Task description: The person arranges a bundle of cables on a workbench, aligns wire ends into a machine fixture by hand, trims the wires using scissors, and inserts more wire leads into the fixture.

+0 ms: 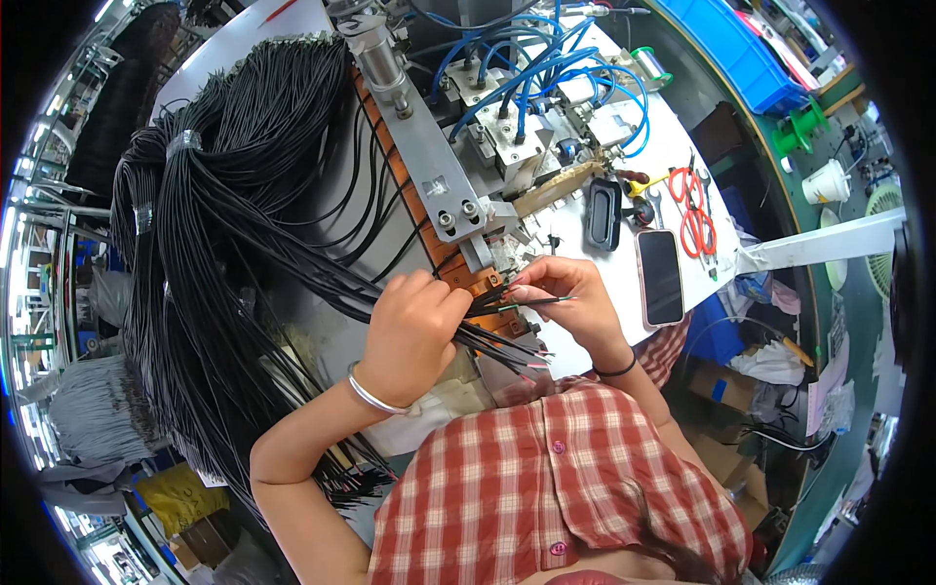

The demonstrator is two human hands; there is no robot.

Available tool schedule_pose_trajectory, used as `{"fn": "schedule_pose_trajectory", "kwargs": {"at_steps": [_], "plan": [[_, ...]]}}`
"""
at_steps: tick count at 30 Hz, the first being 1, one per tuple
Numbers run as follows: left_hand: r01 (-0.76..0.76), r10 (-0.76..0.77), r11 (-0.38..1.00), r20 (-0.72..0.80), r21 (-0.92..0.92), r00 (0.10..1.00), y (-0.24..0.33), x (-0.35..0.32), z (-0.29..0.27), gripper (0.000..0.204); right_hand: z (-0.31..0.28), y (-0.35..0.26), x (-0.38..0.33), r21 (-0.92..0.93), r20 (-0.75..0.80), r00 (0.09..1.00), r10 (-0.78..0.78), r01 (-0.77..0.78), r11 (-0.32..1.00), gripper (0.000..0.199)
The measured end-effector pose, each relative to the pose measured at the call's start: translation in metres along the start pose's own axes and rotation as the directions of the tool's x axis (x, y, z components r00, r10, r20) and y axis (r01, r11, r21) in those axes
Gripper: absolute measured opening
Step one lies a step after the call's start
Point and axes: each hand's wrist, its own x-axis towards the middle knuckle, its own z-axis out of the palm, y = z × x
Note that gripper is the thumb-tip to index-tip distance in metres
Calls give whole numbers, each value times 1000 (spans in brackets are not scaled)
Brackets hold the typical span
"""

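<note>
My left hand point(414, 322) is closed around several black cables point(336, 283), whose stripped ends point(522, 359) fan out past it with small coloured wires showing. Just to the right, my right hand point(575, 302) pinches the end of one black cable point(546, 301) between thumb and fingers. Both hands are in front of an orange rail point(405, 185) and a metal fixture point(424, 146). From the left hand the cables run back into a large tied bundle of black cables point(219, 195) spread over the left of the white table.
Behind the hands stands a machine point(512, 146) with blue air tubes point(546, 73). On its right lie a black tray point(604, 214), a phone point(660, 278) and red-handled scissors point(694, 229). A blue bin point(731, 49) is at the far right; a white bar point(829, 239) crosses there.
</note>
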Motion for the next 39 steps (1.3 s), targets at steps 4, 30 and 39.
{"fn": "schedule_pose_trajectory", "kwargs": {"at_steps": [4,30,39], "plan": [[-8,8,1000,-5,-12,1000,0,-2,0,23,5,1,-1,61,-34,999,-20,22,998,7],[8,-7,994,8,-113,1000,1,-2,-1,25,0,-5,2,184,149,988,42,-70,980,7],[-34,42,992,63,-123,997,-2,0,0,28,2,8,4,369,113,992,50,-89,925,8]]}}
